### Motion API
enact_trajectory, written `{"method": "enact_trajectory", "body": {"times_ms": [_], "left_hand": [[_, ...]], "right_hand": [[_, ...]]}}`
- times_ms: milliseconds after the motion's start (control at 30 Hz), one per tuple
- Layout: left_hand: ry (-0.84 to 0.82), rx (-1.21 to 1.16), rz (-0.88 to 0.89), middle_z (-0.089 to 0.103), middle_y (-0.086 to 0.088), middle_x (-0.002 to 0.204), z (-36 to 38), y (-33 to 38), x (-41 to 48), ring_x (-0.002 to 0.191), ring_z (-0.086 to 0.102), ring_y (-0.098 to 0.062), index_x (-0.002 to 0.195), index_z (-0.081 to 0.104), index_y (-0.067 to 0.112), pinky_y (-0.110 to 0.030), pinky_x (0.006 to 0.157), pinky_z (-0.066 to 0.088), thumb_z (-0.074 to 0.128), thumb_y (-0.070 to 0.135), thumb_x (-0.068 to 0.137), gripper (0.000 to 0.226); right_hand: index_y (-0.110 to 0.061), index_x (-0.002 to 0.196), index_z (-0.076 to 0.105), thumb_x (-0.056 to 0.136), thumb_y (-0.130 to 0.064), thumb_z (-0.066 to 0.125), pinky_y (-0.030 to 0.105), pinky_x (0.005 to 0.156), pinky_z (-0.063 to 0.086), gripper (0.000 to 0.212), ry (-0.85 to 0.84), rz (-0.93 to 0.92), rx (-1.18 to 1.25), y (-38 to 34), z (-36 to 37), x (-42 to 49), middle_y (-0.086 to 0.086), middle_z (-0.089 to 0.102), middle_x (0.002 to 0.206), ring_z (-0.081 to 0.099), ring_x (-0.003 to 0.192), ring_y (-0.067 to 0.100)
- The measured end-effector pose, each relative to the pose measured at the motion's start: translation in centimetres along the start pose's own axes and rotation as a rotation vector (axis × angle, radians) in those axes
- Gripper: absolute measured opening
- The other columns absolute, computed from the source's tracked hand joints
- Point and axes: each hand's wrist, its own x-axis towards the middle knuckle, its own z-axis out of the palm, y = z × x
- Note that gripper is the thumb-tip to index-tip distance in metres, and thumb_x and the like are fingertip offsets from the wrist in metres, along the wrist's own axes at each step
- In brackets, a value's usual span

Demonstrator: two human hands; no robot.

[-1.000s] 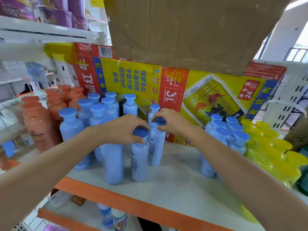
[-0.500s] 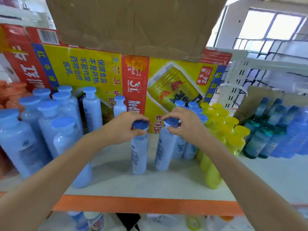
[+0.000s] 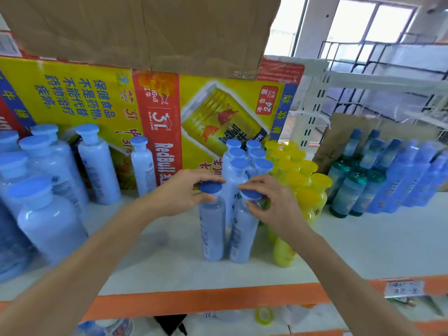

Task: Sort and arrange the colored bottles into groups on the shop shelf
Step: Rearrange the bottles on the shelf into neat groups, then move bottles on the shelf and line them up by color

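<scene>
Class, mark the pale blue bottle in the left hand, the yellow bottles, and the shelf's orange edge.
Pale blue plastic bottle (image 3: 212, 229) in left hand (image 3: 179, 192): head view, body.
Yellow plastic bottles (image 3: 321, 181): head view, one cap.
Orange shelf edge (image 3: 194, 302): head view, front face.

One camera only, worn on the person's head, looking forward and down, very near the shelf (image 3: 368, 241), its orange front edge low in the picture, left hand (image 3: 184, 192) and right hand (image 3: 274, 204) mid-picture, arms running up from the bottom corners, window (image 3: 378, 20) far off, top right.
</scene>
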Motion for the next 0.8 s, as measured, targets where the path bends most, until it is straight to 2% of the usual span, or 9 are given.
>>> {"method": "enact_trajectory", "body": {"times_ms": [100,233,367,433,500,567,667,733,800], "left_hand": [[-0.008,-0.072,0.028,0.058,0.006,0.11,0.5,-0.2,0.2,0.109,0.055,-0.011,0.109,0.057,0.031,-0.018,0.093,0.045,0.067,0.006,0.08,0.04],[0.044,-0.173,0.086,0.056,0.014,0.111,2.5,-0.8,-0.5,0.106,0.054,0.0,0.111,0.057,0.04,-0.013,0.09,0.044,0.064,0.039,0.074,0.038],[0.187,-0.271,0.082,0.054,0.025,0.114,4.7,-1.8,-1.0,0.111,0.052,-0.001,0.112,0.053,0.052,-0.017,0.091,0.043,0.071,0.041,0.063,0.052],[0.26,-0.319,0.081,0.052,0.03,0.119,5.5,-2.2,-1.2,0.114,0.052,0.0,0.114,0.047,0.057,-0.016,0.092,0.042,0.075,0.041,0.058,0.064],[0.304,-0.362,0.069,0.05,0.03,0.124,6.5,-2.9,-1.4,0.118,0.05,-0.002,0.122,0.042,0.052,-0.016,0.094,0.043,0.078,0.042,0.054,0.077],[0.331,-0.402,0.013,0.051,0.03,0.123,7.8,-3.7,-1.9,0.116,0.051,0.001,0.124,0.039,0.043,-0.015,0.093,0.043,0.08,0.042,0.05,0.085],[0.399,-0.423,-0.087,0.056,0.02,0.118,9.6,-4.7,-3.0,0.107,0.055,0.002,0.117,0.04,0.038,-0.018,0.09,0.045,0.079,0.044,0.046,0.081],[0.455,-0.42,-0.107,0.055,0.015,0.117,10.4,-4.9,-3.4,0.105,0.055,0.001,0.115,0.04,0.038,-0.013,0.087,0.043,0.079,0.045,0.047,0.078],[0.471,-0.436,-0.112,0.055,0.019,0.114,10.6,-4.9,-3.5,0.102,0.056,0.005,0.112,0.041,0.039,-0.007,0.083,0.042,0.078,0.044,0.049,0.073]], "right_hand": [[-0.018,0.106,0.066,0.076,-0.009,0.062,0.004,0.088,0.036,0.031,0.039,-0.012,0.113,0.2,1.1,-0.4,-0.006,0.054,0.107,0.046,0.103,-0.014],[-0.031,0.117,0.054,0.082,-0.013,0.062,0.007,0.086,0.039,0.039,0.038,0.086,0.369,0.7,1.9,-1.8,-0.016,0.057,0.114,0.051,0.105,-0.007],[-0.025,0.133,0.041,0.083,-0.016,0.06,0.016,0.096,0.043,0.054,0.005,0.2,0.618,1.3,2.6,-2.8,-0.013,0.049,0.135,0.048,0.123,0.002],[-0.026,0.128,0.044,0.081,-0.021,0.062,0.015,0.093,0.044,0.051,-0.043,0.249,0.668,1.7,2.9,-3.1,-0.012,0.055,0.128,0.052,0.118,-0.001],[-0.031,0.122,0.045,0.075,-0.031,0.066,0.017,0.093,0.045,0.051,-0.099,0.293,0.689,2.4,3.3,-3.6,-0.012,0.058,0.122,0.055,0.114,0.0],[-0.028,0.129,0.04,0.072,-0.032,0.068,0.026,0.101,0.043,0.065,-0.149,0.31,0.681,3.3,3.9,-4.5,-0.007,0.054,0.131,0.05,0.123,0.008],[-0.029,0.133,0.032,0.069,-0.033,0.075,0.026,0.104,0.04,0.077,-0.229,0.334,0.649,4.3,4.7,-5.6,-0.006,0.048,0.136,0.046,0.128,0.008],[-0.032,0.129,0.035,0.068,-0.027,0.076,0.026,0.102,0.042,0.073,-0.214,0.367,0.635,4.8,5.1,-6.0,-0.007,0.051,0.132,0.049,0.124,0.007],[-0.031,0.124,0.04,0.064,-0.023,0.077,0.027,0.099,0.045,0.071,-0.156,0.394,0.624,4.9,5.4,-6.2,-0.008,0.056,0.126,0.054,0.118,0.006]]}}
